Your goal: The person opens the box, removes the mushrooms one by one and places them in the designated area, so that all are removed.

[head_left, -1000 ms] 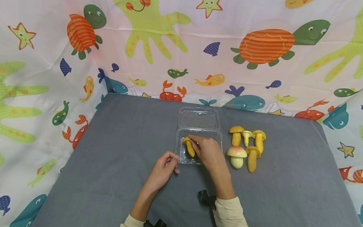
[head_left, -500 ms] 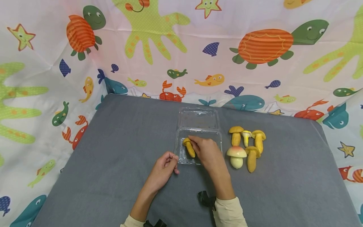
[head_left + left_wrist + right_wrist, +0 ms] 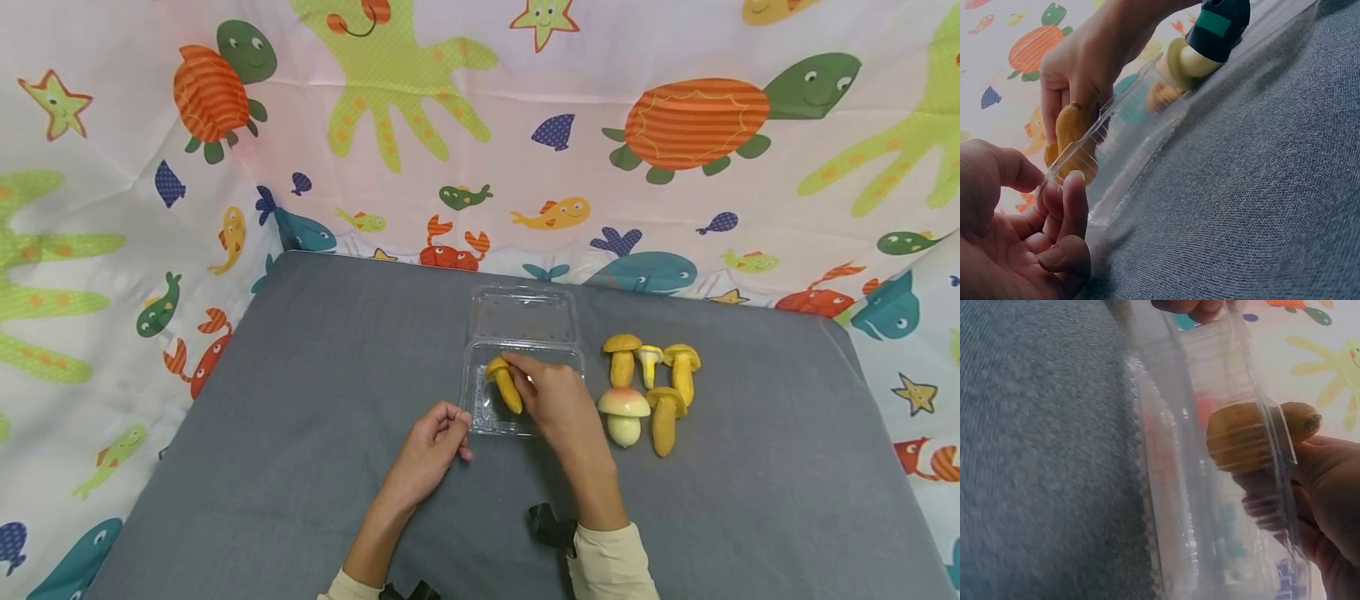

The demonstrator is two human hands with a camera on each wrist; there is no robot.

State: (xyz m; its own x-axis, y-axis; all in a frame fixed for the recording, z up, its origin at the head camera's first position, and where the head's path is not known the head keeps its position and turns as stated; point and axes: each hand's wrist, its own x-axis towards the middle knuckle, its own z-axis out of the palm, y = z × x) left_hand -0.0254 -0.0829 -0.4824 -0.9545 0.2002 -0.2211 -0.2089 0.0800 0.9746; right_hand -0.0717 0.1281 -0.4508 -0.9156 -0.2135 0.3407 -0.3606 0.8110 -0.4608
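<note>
A clear plastic clamshell box [image 3: 480, 421] lies with its lid [image 3: 525, 315] folded back away from me. My left hand [image 3: 431, 450] pinches the box's near left corner between thumb and fingers, as the left wrist view shows. Inside the box walls, my right hand [image 3: 561, 408] holds a yellow-brown toy mushroom [image 3: 506, 390] by its cap end, the stem pointing toward me. In the right wrist view the mushroom [image 3: 1241, 437] shows through the clear wall, with the right hand [image 3: 1332, 506] beside it. Whether it touches the box floor I cannot tell.
Right of the box lies a group of toy mushrooms: several yellow-brown ones [image 3: 664, 425], a small yellow one [image 3: 649, 367] and a pale one with a pinkish cap [image 3: 624, 418]. Grey cloth [image 3: 337, 350] covers the table. A printed curtain [image 3: 450, 108] hangs behind and at the sides.
The right hand has shifted the mushroom slightly to the right and away from me within the box. The left hand stays at the corner.
</note>
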